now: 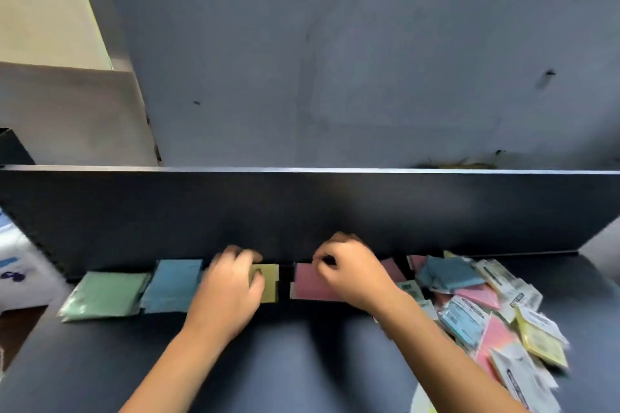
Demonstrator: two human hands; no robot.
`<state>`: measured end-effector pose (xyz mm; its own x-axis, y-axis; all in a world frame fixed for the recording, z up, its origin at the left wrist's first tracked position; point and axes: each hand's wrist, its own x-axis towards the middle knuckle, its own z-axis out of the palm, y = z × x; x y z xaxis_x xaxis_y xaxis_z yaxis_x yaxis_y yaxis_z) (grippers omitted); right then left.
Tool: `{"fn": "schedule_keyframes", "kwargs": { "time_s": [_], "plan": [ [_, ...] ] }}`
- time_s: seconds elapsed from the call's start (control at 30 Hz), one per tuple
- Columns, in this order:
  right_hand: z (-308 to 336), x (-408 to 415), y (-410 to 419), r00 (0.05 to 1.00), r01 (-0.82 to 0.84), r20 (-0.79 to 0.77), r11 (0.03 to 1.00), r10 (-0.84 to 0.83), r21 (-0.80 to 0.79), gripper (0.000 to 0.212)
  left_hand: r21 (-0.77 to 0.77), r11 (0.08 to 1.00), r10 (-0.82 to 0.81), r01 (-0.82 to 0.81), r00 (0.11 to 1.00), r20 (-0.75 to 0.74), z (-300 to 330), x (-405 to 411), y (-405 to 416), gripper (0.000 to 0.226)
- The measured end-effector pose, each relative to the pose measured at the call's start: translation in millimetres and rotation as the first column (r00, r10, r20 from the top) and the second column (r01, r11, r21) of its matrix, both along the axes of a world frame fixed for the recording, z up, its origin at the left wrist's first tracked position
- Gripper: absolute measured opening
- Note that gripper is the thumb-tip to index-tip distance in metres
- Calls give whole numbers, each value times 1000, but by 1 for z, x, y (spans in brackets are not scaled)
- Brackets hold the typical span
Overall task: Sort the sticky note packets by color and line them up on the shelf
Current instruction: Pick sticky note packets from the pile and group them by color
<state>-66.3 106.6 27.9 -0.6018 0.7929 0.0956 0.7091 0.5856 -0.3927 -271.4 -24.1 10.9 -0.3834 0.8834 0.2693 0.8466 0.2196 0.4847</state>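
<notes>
Sorted packets lie in a row on the dark shelf (302, 362) against its back wall: green packets (104, 295) at the left, then blue packets (172, 285), yellow packets (268, 282) and pink packets (310, 282). My left hand (228, 285) lies over the yellow packets, with its thumb curled on them. My right hand (352, 271) lies over the pink packets, its fingers curled at their far edge. A mixed pile of unsorted packets (486, 308) in blue, pink, yellow and white covers the shelf's right side.
A dark upright back panel (302, 208) rises right behind the row. A grey wall (335, 60) stands above it. White packaging with blue print (20, 275) sits beyond the shelf's left end.
</notes>
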Motion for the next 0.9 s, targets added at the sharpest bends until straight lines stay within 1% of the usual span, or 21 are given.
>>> {"fn": "schedule_keyframes", "kwargs": {
  "time_s": [0.1, 0.17, 0.23, 0.27, 0.33, 0.4, 0.43, 0.5, 0.57, 0.67, 0.73, 0.77, 0.83, 0.9],
  "plan": [
    [8, 60, 18, 995, 86, 44, 996, -86, 8, 26, -56, 982, -184, 181, 981, -58, 0, 58, 26, 26],
    [13, 105, 32, 985, 155, 72, 988, -154, -5, 26, -140, 935, -337, 325, 938, -76, -2, 99, 42, 37],
    [17, 149, 47, 972, 210, 113, 978, -207, -13, 29, -221, 881, -448, 419, 888, -101, -4, 138, 54, 50],
    [18, 167, 52, 966, 229, 128, 973, -226, -13, 31, -265, 854, -491, 448, 863, -123, -6, 153, 59, 57],
    [19, 201, 62, 957, 249, 160, 968, -243, -18, 28, -344, 804, -560, 485, 811, -168, -11, 184, 71, 69],
    [18, 225, 68, 961, 217, 182, 976, -209, -30, 25, -416, 773, -591, 478, 781, -202, -18, 206, 80, 72],
    [18, 231, 69, 966, 190, 185, 981, -180, -37, 24, -434, 772, -591, 465, 776, -221, -21, 212, 83, 69],
    [17, 241, 72, 978, 125, 176, 991, -115, -50, 23, -425, 799, -556, 426, 792, -253, -23, 222, 87, 58],
    [16, 242, 74, 986, 69, 159, 996, -58, -62, 23, -414, 812, -531, 411, 815, -231, -21, 226, 89, 53],
    [16, 234, 77, 989, 11, 147, 999, -4, -48, 21, -414, 801, -498, 433, 865, -59, -9, 223, 90, 55],
    [15, 229, 79, 991, -14, 134, 999, 21, -51, 19, -353, 816, -472, 458, 880, 52, -2, 222, 90, 45],
    [15, 228, 81, 992, -27, 120, 998, 33, -55, 19, -296, 841, -441, 453, 891, 111, 0, 220, 90, 37],
    [12, 224, 82, 993, -60, 98, 996, 66, -59, 20, -168, 925, -303, 341, 928, 217, 2, 217, 87, 24],
    [9, 218, 80, 991, -96, 92, 994, 101, -53, 22, -59, 985, -138, 162, 946, 293, 2, 210, 84, 18]
  ]
}}
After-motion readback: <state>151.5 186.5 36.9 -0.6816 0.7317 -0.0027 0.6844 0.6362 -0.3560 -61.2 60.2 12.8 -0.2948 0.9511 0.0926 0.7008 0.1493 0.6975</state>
